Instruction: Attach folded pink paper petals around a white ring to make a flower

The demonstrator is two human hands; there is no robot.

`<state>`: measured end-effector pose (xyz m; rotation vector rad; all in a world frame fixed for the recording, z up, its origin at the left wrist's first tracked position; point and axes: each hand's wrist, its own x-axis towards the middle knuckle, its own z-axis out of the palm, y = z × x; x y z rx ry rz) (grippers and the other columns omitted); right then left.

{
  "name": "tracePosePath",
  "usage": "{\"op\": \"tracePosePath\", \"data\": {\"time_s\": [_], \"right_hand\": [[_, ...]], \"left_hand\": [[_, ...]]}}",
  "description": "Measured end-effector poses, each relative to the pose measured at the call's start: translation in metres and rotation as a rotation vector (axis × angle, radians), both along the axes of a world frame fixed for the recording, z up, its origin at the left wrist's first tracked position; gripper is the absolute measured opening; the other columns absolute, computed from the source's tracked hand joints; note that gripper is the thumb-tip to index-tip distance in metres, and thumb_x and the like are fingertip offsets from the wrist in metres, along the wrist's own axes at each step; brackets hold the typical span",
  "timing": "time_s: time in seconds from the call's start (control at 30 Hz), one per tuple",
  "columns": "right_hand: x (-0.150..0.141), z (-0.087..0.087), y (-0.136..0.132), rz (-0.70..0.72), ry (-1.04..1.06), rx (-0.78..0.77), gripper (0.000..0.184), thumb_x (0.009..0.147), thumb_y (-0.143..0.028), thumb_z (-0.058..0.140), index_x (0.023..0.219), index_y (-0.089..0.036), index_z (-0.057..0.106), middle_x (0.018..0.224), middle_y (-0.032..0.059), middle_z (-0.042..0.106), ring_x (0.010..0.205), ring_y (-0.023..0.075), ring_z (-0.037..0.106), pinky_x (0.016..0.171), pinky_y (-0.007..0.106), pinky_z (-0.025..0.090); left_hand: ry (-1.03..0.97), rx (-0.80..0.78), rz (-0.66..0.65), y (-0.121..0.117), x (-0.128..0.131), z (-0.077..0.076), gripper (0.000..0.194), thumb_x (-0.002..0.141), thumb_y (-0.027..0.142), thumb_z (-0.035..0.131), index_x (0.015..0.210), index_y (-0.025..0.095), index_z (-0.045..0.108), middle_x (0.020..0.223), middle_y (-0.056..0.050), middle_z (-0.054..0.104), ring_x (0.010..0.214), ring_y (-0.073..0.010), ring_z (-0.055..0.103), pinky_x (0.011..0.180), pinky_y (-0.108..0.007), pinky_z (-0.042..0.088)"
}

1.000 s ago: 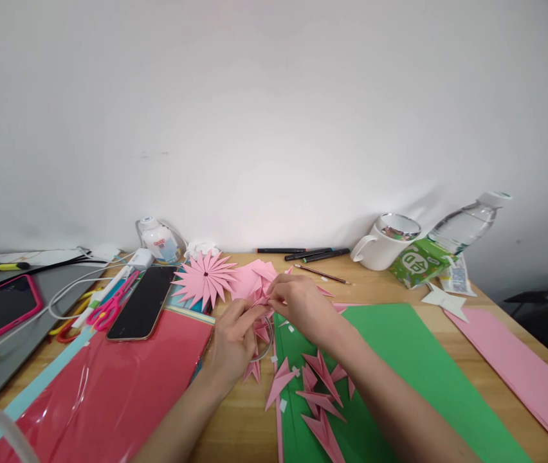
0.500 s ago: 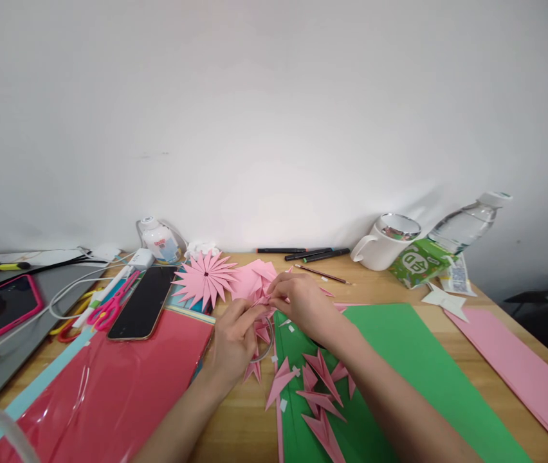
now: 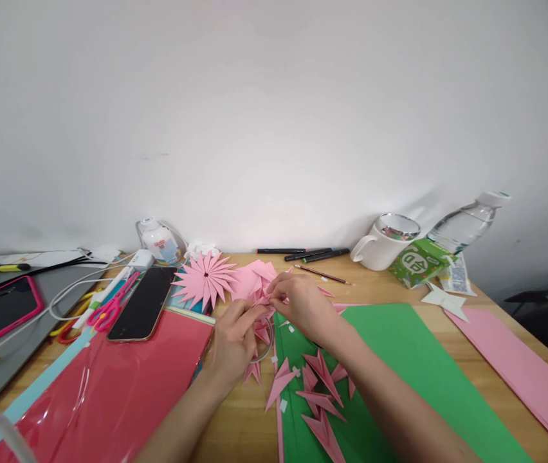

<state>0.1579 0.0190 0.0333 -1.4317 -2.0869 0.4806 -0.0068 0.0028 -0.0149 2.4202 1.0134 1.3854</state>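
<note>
Pink folded paper (image 3: 263, 299) pinched between both hands, above the worktop (image 3: 235, 424), just right of the pink paper star (image 3: 206, 275).
Left hand (image 3: 232, 341) and right hand (image 3: 307, 307): thumb and fingers closed on the paper, fingertips nearly meeting; exact grip partly hidden. Likely very light, crisp at creases, easily crushed or torn; best taken by thick folded layers, not thin points. Green box (image 3: 413, 263) bears pale characters, unreadable; white bottle (image 3: 162, 244) has red lettering, too small to read.

Wooden table (image 3: 228, 431), green paper (image 3: 409, 360), 2 phones (image 3: 143, 303)
</note>
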Motion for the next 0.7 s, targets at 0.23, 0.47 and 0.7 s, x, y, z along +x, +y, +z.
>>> {"op": "tracePosePath", "data": {"time_s": [0.23, 0.47, 0.7], "right_hand": [[-0.001, 0.012, -0.004, -0.045, 0.040, -0.121, 0.023, 0.070, -0.001, 0.059, 0.052, -0.015, 0.063, 0.095, 0.0111, 0.068, 0.085, 0.0197, 0.064, 0.072, 0.028, 0.045], [-0.011, 0.010, -0.007, -0.199, 0.102, -0.223, 0.019, 0.067, -0.002, 0.058, 0.056, -0.014, 0.067, 0.106, 0.0111, 0.066, 0.089, 0.0209, 0.064, 0.077, 0.030, 0.046], [-0.012, 0.001, -0.004, -0.202, 0.247, -0.218, 0.016, 0.067, -0.006, 0.059, 0.058, -0.015, 0.068, 0.104, 0.0092, 0.063, 0.091, 0.0205, 0.062, 0.083, 0.033, 0.045]], "left_hand": [[0.012, 0.009, 0.003, 0.000, -0.001, -0.003, 0.034, 0.083, 0.000, 0.041, 0.099, 0.018, 0.066, 0.078, -0.003, 0.059, 0.070, -0.0126, 0.055, 0.059, -0.022, 0.045], [0.095, 0.061, 0.056, -0.001, -0.003, -0.005, 0.031, 0.083, 0.001, 0.042, 0.098, 0.016, 0.065, 0.080, -0.005, 0.059, 0.072, -0.0147, 0.054, 0.062, -0.025, 0.045], [0.139, 0.120, 0.076, -0.001, -0.004, -0.004, 0.035, 0.081, -0.002, 0.040, 0.100, 0.017, 0.063, 0.081, -0.006, 0.058, 0.072, -0.0157, 0.051, 0.062, -0.026, 0.044]]}}
